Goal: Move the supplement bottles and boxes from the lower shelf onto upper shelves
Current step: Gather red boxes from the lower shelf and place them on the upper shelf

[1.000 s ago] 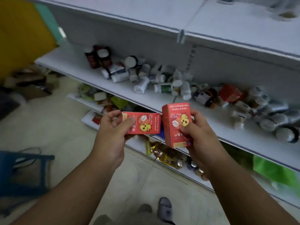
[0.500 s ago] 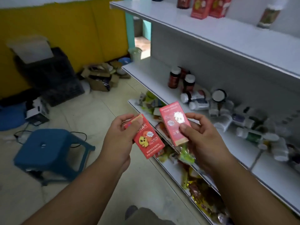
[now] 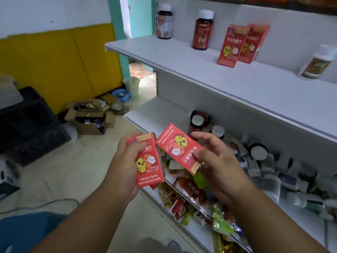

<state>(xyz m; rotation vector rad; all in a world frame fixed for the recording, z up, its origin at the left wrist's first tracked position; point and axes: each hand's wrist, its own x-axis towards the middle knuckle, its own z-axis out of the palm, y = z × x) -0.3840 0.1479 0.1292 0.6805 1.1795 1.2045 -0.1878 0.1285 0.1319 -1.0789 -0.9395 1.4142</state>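
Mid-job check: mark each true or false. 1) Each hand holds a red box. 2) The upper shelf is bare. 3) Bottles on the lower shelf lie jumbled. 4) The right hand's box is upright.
1) True: the left hand grips a red box, and the right hand pinches another red box.
2) False: the upper shelf carries two red boxes and three bottles.
3) True: the lower shelf has a jumbled pile of bottles.
4) False: it is tilted, print upside down.

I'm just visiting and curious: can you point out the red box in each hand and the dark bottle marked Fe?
Left-hand red box (image 3: 148, 162), head view, chick picture.
Right-hand red box (image 3: 177, 147), head view, printed front.
Fe bottle (image 3: 201, 35), head view, label.
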